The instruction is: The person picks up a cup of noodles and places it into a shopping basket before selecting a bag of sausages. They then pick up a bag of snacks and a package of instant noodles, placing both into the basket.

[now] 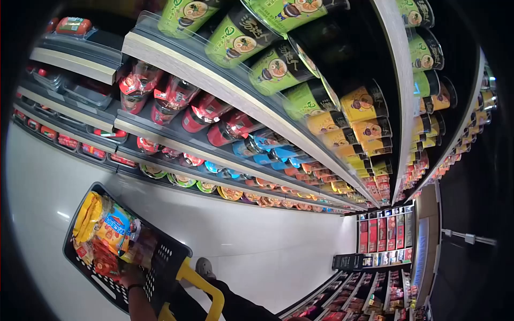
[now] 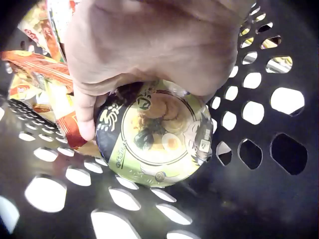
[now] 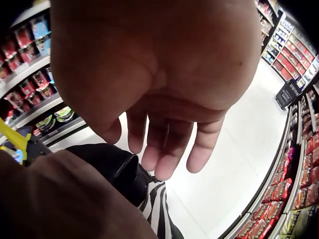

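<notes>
My right hand (image 3: pixel 159 74) hangs, fingers loosely spread; my left hand (image 2: pixel 149 45) curls round a noodle cup (image 2: pixel 157 137) in the basket (image 2: pixel 239 199).

My left hand (image 2: pixel 149 45) holds a cup (image 2: pixel 154 134) from above, down in the basket (image 2: pixel 259 164), close to its wall. Packets (image 2: pixel 45 84) lie in the basket just beside that hand. Shelves (image 1: pixel 176 69) stand beyond the basket. My right hand (image 3: pixel 164 74) hangs above the floor (image 3: pixel 234 149).

Left hand (image 1: pixel 130 276) inside black basket (image 1: pixel 167 261)
</notes>
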Demonstrator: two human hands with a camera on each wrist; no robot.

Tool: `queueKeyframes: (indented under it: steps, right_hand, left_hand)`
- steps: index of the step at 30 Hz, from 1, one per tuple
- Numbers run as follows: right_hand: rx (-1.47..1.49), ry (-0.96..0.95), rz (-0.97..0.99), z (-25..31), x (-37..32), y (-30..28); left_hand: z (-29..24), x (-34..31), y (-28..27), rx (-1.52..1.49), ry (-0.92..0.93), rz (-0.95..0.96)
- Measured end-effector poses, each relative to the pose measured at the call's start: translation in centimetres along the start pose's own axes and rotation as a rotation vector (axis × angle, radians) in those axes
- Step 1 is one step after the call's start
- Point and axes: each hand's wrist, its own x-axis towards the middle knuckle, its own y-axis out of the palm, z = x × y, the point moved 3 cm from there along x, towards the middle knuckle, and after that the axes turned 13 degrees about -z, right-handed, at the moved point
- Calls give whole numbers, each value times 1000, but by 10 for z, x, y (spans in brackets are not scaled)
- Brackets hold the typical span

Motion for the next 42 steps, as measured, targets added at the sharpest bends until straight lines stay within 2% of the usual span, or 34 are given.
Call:
queueKeyframes:
  steps: [2, 3, 5, 7, 8, 10, 11, 12, 13, 14, 15, 17, 19, 21, 23, 25, 27, 28, 30, 31, 33, 35, 37, 38, 39, 41, 42]
  right_hand:
    - [44, 38, -7, 15, -18, -11]
    - [91, -14, 12, 25, 17, 20]
    - [-44, -76, 49, 18, 17, 14]
    - [-16, -92, 16, 26, 17, 15]
    - [2, -114, 21, 28, 20, 19]
    - [358, -46, 67, 35, 29, 23]
    - [248, -214, -3, 45, 33, 19]
    - [305, -240, -55, 51, 39, 19]
    - [364, -266, -101, 63, 45, 19]
    - [272, -179, -90, 70, 52, 15]
    - [177, -91, -73, 95, 52, 3]
    - [133, -212, -133, 148, 53, -11]
    - [140, -545, -310, 198, 58, -13]
    - [371, -942, -415, 261, 50, -14]
    - [371, -842, -261, 335, 18, -26]
    - [459, -1077, -189, 388, -5, -27]
    - [270, -1350, -208, 442, -39, -38]
    - [277, -1362, -198, 458, -40, -32]
    - [88, -1698, -61, 485, -47, -16]
    - [93, -1714, -61, 492, -52, -15]
    - [-191, -1760, 111, 500, -61, -9]
    - [-189, -1764, 157, 504, -60, -11]
    - [-253, -1728, 278, 508, -61, -20]
    - [-260, -1734, 237, 507, -58, -21]
    - [-258, -1748, 227, 510, -56, -29]
    - [-162, -1744, 397, 513, -51, -41]
    - [-153, -1764, 376, 514, -44, -46]
  left_hand:
    - [5, -6, 18, 146, 261, -124]
    - [8, 24, -6, 161, 250, -195]
    - [5, 5, -2, 304, 487, -198]
    - [-14, -42, -54, 133, 446, -109]
    - [-26, -77, -94, 216, 287, -28]
    - [-10, -69, -74, 134, 351, -153]
    - [-8, -67, -80, 134, 418, -234]
    - [-11, -77, -106, 141, 419, -270]
    - [-21, -104, -139, 52, 404, -194]
    - [-23, -126, -160, -38, 385, -111]
    - [-17, -131, -167, -27, 375, -139]
    - [-10, -134, -180, -216, 476, -388]
    - [-9, -155, -218, -404, 547, -310]
    - [-12, -188, -253, -503, 681, -361]
    - [-18, -214, -278, -493, 787, -416]
    - [-29, -254, -307, -498, 840, -385]
    - [-39, -285, -323, -449, 919, -381]
    - [-46, -306, -334, -437, 924, -347]
    - [-53, -325, -338, -463, 1019, -302]
    - [-58, -337, -341, -503, 1047, -262]
    - [-66, -355, -344, -573, 1057, -180]
    - [-72, -364, -344, -630, 1051, -123]
    - [-78, -375, -347, -594, 1033, -164]
    - [-78, -366, -340, -590, 1025, -181]
    - [-80, -362, -335, -603, 874, -85]
    - [-91, -358, -331, -567, 989, -176]
    - [-96, -358, -328, -559, 992, -185]
